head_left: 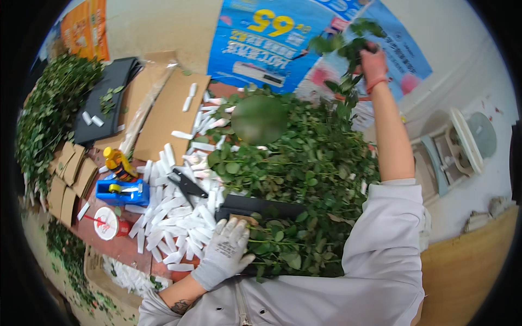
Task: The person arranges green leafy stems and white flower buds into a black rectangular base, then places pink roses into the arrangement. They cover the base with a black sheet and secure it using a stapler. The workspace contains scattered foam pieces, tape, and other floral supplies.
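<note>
Printed on the blue rectangular paper poster [231, 41]: large yellow numerals above smaller white characters. On the paler blue paper poster [410, 54]: dark characters, blurred. On the orange sheet [86, 32]: pale markings, too small to read. Across the left hand [224, 250], on the whitish fabric work glove [212, 266]: small dark lettering.

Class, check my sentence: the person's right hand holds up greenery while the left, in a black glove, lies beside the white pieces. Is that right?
Not quite: the glove is pale grey, not black, as the head view shows. The rest is right: the right hand holds up greenery, and the left hand lies beside the white pieces.
</note>
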A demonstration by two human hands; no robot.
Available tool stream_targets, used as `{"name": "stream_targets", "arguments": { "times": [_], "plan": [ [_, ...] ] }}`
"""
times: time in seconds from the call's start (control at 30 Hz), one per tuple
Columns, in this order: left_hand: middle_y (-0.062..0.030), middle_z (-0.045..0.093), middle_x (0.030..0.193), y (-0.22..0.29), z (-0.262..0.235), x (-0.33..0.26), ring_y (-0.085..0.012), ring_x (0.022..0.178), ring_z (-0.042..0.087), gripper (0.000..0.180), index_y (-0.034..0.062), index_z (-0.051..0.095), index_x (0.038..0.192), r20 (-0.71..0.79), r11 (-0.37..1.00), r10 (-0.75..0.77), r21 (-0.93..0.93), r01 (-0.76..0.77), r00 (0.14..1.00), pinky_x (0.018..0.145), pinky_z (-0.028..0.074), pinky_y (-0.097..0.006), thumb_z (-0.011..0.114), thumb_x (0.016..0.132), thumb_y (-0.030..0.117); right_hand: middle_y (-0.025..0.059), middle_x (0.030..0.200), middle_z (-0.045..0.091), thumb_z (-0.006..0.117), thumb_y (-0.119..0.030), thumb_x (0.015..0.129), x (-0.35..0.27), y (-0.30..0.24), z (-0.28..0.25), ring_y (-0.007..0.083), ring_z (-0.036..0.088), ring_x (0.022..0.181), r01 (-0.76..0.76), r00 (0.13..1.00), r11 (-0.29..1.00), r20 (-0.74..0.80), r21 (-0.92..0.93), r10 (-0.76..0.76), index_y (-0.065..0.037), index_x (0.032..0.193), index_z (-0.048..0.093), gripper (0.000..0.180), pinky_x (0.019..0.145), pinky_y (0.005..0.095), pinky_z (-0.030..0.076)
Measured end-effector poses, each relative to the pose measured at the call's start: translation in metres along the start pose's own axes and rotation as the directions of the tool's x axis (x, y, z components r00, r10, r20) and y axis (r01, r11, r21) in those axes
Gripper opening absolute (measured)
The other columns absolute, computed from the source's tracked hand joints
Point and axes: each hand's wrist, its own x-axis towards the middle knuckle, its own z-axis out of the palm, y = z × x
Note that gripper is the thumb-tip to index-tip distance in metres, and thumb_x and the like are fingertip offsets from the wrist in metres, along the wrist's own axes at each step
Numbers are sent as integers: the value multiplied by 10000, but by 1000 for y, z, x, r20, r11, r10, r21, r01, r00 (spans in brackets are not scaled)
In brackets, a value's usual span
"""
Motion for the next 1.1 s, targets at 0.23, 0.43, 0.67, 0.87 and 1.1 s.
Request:
{"name": "stream_targets", "arguments": {
  "times": [0.23,0.43,0.67,0.87,1.1],
  "plan": [
    [-188,526,1304,-1,-10,14,-388,1291,420,606,-17,617,1177,42,999,39,28,-40,998,1108,280,-515,667,789,446,63,912,667,650,-8,839,-5,-5,-196,153,621,748,126,881,781,-431,612,195,11,1026,646,187,671,282,515],
    [-164,605,1129,6,-58,25,-332,1051,586,603,-28,569,1221,-131,944,188,-248,-216,973,963,443,-443,698,790,375,56,919,675,620,-67,888,-42,-64,-240,140,623,765,218,894,922,-445,320,-57,8,1091,640,218,668,270,512],
    [-135,493,1288,18,-149,83,-117,750,542,1098,15,197,1521,-581,596,-216,-715,-366,784,620,473,-263,779,594,103,180,1310,537,669,-154,775,-209,-116,-74,358,492,1244,393,899,906,272,-159,-342,-47,1276,527,532,1032,456,387],
    [-137,628,1107,4,-139,77,-273,1004,616,393,-20,606,1161,-842,791,-86,-383,-477,533,872,497,-371,666,778,46,169,1308,523,700,-216,783,-265,-139,-21,363,519,1181,514,698,837,659,-187,-281,-38,1259,537,534,1010,463,429],
    [-150,665,1041,6,-128,67,-299,957,635,243,-6,655,1077,-891,768,-117,-361,-529,438,842,504,-375,695,864,104,160,1086,618,742,-53,704,-273,-229,-39,336,621,978,397,725,888,514,233,-459,-20,1241,547,572,918,413,477]
  ]
}}
